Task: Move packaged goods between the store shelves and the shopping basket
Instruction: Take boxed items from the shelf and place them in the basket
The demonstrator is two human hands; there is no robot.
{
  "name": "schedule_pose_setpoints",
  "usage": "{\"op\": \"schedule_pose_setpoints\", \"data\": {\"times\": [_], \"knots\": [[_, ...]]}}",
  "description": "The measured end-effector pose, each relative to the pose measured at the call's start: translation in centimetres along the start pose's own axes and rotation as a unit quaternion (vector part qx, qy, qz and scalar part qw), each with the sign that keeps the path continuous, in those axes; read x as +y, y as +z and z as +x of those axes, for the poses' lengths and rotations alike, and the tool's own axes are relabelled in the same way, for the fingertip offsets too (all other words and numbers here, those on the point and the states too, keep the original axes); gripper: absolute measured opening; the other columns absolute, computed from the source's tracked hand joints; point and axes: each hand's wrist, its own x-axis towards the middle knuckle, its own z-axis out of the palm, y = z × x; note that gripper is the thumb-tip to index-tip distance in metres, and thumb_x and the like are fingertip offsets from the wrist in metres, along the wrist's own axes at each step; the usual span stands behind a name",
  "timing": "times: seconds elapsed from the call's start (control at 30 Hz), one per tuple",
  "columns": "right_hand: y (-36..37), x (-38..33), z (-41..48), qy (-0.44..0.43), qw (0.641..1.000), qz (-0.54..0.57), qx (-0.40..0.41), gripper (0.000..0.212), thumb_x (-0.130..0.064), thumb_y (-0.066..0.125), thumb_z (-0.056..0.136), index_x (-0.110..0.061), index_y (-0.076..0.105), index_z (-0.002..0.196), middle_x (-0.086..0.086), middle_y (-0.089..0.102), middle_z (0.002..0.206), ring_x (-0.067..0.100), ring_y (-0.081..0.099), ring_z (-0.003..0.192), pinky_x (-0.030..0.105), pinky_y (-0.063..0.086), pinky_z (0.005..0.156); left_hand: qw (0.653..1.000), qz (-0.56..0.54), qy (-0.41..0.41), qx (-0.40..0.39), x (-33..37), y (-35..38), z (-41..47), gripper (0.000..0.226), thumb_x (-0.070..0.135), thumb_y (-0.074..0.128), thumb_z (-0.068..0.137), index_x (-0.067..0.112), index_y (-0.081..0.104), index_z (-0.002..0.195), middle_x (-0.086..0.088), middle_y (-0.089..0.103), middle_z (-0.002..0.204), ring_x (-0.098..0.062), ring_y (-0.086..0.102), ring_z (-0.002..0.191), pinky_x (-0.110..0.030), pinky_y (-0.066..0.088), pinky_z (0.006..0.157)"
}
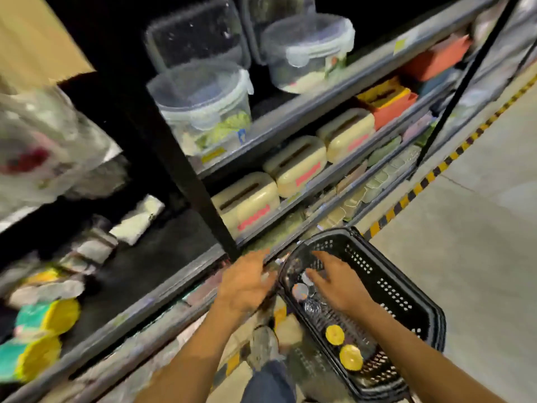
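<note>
A black perforated shopping basket [386,289] stands on the floor by the lowest shelf. Inside lie two yellow round packs [334,334] and some silvery round items [300,290]. My right hand [337,282] hovers over the basket's far end, fingers spread and straight, holding nothing. My left hand [247,282] is at the basket's left rim, next to the low shelf edge [162,292], fingers extended; the picture is blurred and I see nothing in its grasp.
Shelves rise on the left and ahead: clear lidded tubs [203,103], cream boxes with pink labels [296,165], teal-and-yellow packs [46,318]. A black upright post [186,175] splits the shelving. Yellow-black floor tape [421,184] edges the grey floor. My shoe [263,344] is below.
</note>
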Motion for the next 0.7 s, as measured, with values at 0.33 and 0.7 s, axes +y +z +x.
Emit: {"op": "schedule_pose_setpoints", "data": {"times": [0.33,0.7], "knots": [[6.2,-16.8,-3.0,-0.200,0.973,-0.069,-0.088,0.050,-0.042,0.045,0.096,-0.023,0.036,0.141,0.000,0.045,0.142,0.019,0.043,0.129,0.031,0.035,0.105,0.973,-0.042,-0.195,0.115,-12.5,-7.1,-16.6,0.056,0.047,0.044,0.095,0.028,0.029,0.146,0.005,0.039,0.147,-0.017,0.040,0.132,-0.031,0.037,0.105],[12.9,-30.9,3.4,-0.233,0.961,-0.123,-0.080,0.054,-0.042,0.045,0.097,-0.018,0.032,0.143,0.001,0.045,0.142,0.019,0.052,0.118,0.030,0.042,0.096,0.946,-0.078,-0.258,0.178,-26.8,-14.8,-19.5,0.051,0.043,0.051,0.092,0.024,0.041,0.138,0.001,0.049,0.139,-0.020,0.047,0.126,-0.032,0.040,0.098]]}}
